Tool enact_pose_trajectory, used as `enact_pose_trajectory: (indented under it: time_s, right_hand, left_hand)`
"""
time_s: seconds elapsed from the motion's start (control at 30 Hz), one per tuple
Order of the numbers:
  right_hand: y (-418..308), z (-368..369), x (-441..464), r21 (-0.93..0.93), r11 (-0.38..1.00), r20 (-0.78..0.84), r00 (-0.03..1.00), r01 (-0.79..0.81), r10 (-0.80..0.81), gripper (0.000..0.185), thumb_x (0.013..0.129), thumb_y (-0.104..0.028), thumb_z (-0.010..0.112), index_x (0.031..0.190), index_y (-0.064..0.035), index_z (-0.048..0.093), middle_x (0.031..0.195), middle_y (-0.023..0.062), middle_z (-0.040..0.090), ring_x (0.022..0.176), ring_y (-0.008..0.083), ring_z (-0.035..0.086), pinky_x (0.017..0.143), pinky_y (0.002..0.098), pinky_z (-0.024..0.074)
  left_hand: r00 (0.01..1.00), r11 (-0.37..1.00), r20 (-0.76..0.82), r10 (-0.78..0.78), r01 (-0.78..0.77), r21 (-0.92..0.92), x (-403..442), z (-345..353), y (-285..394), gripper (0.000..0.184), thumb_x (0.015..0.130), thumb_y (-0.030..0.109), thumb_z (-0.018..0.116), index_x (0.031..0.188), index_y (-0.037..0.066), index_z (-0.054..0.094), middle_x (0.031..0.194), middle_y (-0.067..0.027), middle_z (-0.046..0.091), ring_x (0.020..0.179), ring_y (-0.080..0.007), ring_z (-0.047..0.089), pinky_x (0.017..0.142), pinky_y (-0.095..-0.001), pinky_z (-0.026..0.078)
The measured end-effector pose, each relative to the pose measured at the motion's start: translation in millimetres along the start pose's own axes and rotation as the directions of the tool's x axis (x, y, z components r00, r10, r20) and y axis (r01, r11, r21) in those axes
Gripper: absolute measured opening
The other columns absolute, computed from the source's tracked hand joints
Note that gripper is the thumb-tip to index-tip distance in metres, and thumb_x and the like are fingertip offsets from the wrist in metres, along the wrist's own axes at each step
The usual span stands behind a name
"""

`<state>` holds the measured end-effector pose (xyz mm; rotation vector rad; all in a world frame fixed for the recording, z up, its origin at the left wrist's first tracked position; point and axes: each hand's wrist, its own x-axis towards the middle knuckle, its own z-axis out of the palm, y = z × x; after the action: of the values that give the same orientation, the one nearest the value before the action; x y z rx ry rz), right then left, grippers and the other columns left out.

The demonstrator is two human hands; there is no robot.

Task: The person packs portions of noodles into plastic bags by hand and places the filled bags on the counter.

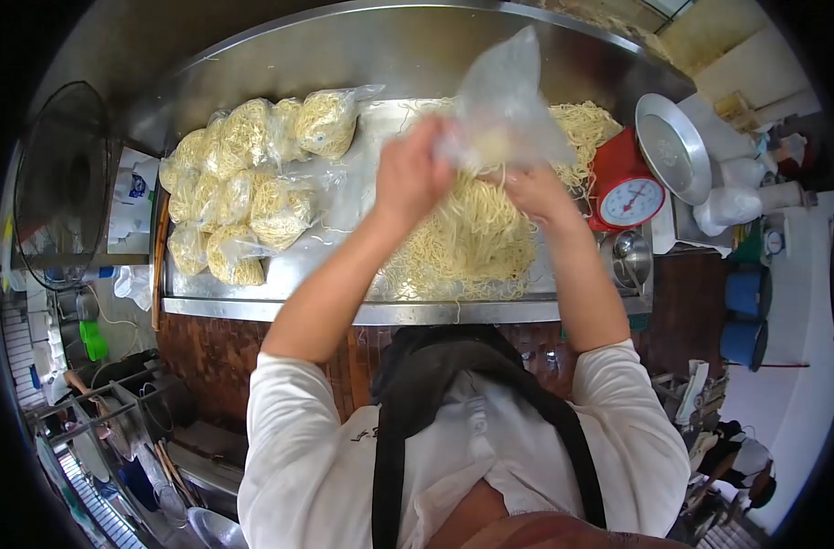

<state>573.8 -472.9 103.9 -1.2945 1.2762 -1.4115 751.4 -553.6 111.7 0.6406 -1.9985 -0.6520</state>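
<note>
The left hand (414, 174) is closed on the plastic bag (506, 91) above noodles (467, 252) on the worktop (220, 307), the right hand (540, 194)'s closure unverifiable; a slipping bag mouth could spill strands.

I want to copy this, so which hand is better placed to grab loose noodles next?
Probably the right hand: it's close to the loose noodles, while the left hand seems busy with the blurry plastic bag.

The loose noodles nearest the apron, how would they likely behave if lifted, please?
The noodles would probably flop and sag, since their thin strands bend and curl. They may come up in tangled clumps, given how they overlap, with stragglers dropping.
</note>
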Motion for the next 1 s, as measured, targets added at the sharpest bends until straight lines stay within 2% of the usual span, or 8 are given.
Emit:
enact_pose_trajectory:
  time_s: [0.1, 0.2, 0.3, 0.43, 0.67, 0.77, 0.87, 1.0]
  right_hand:
    - [41, 7, 16, 0.567, 0.823, 0.184, 0.979, -0.036, -0.084, 0.060, 0.081, -0.015, 0.077, 0.135, -0.0039, 0.052, 0.131, 0.0094, 0.058, 0.119, 0.0195, 0.056, 0.100, 0.0357, 0.0473]
    - [140, 55, 71, 0.717, 0.620, 0.147, 0.939, -0.318, 0.311, 0.059, 0.082, -0.021, 0.076, 0.135, -0.0058, 0.053, 0.132, 0.0124, 0.057, 0.121, 0.0235, 0.055, 0.103, 0.0429, 0.0444]
    - [147, 60, 41, -0.137, 0.960, 0.226, 0.935, -0.246, 0.272, 0.059, 0.082, -0.023, 0.076, 0.134, -0.0082, 0.053, 0.129, 0.0162, 0.058, 0.116, 0.0294, 0.058, 0.099, 0.0418, 0.0467]
    - [155, 68, -22, -0.959, 0.265, 0.177, 0.936, 0.095, 0.303, 0.062, 0.078, -0.024, 0.078, 0.135, -0.0134, 0.054, 0.131, 0.0208, 0.055, 0.121, 0.0362, 0.054, 0.097, 0.0417, 0.0463]
    - [235, 66, 49, -0.814, 0.580, 0.340, 0.811, 0.000, 0.477, 0.058, 0.080, -0.019, 0.075, 0.134, -0.0115, 0.056, 0.133, 0.0183, 0.056, 0.118, 0.0339, 0.057, 0.098, 0.0399, 0.0484]
    - [229, 94, 57, 0.006, 0.947, 0.193, 0.929, -0.322, 0.315, 0.054, 0.082, -0.016, 0.071, 0.134, -0.0098, 0.056, 0.132, 0.0186, 0.057, 0.118, 0.0328, 0.057, 0.099, 0.0387, 0.0470]
    - [240, 96, 43, -0.200, 0.973, 0.191, 0.969, -0.117, 0.156, 0.052, 0.085, -0.011, 0.065, 0.135, -0.0094, 0.055, 0.130, 0.0181, 0.058, 0.117, 0.0303, 0.058, 0.101, 0.0351, 0.0452]
    - [212, 87, -7, -0.954, 0.221, 0.233, 0.965, 0.203, 0.123, 0.052, 0.084, -0.008, 0.064, 0.135, -0.0093, 0.054, 0.123, 0.0147, 0.060, 0.111, 0.0232, 0.058, 0.097, 0.0325, 0.0458]
  left_hand:
    - [0.936, 0.932, 0.052, 0.349, -0.341, -0.121, -60, -7, 10, 0.029, 0.072, 0.003, 0.066, 0.100, 0.008, 0.063, 0.076, -0.0176, 0.065, 0.062, -0.0341, 0.065, 0.057, -0.0421, 0.053]
    - [0.986, 0.989, 0.099, 0.136, -0.142, 0.049, -112, 6, -25, 0.024, 0.075, 0.003, 0.067, 0.099, 0.004, 0.063, 0.080, -0.0202, 0.066, 0.067, -0.0377, 0.065, 0.059, -0.0443, 0.052]
    - [0.881, 0.875, 0.026, -0.472, 0.465, 0.131, -146, 22, -83, 0.019, 0.080, 0.003, 0.064, 0.099, 0.003, 0.062, 0.080, -0.0210, 0.065, 0.070, -0.0410, 0.064, 0.062, -0.0462, 0.051]
    - [0.789, 0.762, -0.036, -0.614, 0.604, 0.236, -202, 36, -153, 0.013, 0.090, 0.008, 0.058, 0.101, 0.001, 0.060, 0.078, -0.0194, 0.066, 0.070, -0.0388, 0.065, 0.064, -0.0433, 0.052]
    - [0.828, 0.825, 0.043, -0.559, 0.550, 0.129, -181, 48, -132, 0.009, 0.091, 0.010, 0.059, 0.098, 0.004, 0.056, 0.081, -0.0242, 0.062, 0.075, -0.0474, 0.060, 0.065, -0.0499, 0.048]
    - [0.813, 0.827, 0.152, -0.562, 0.556, 0.082, -189, 52, -110, 0.014, 0.094, 0.014, 0.059, 0.101, 0.004, 0.052, 0.075, -0.0235, 0.061, 0.071, -0.0470, 0.060, 0.062, -0.0503, 0.047]
    - [0.719, 0.738, 0.169, -0.674, 0.664, 0.120, -188, 45, -112, 0.017, 0.096, 0.016, 0.058, 0.103, 0.003, 0.050, 0.071, -0.0194, 0.061, 0.066, -0.0385, 0.063, 0.060, -0.0446, 0.048]
    - [0.710, 0.719, 0.116, -0.694, 0.677, 0.155, -201, 46, -133, 0.016, 0.096, 0.016, 0.058, 0.104, 0.004, 0.051, 0.071, -0.0198, 0.062, 0.066, -0.0391, 0.064, 0.060, -0.0454, 0.049]
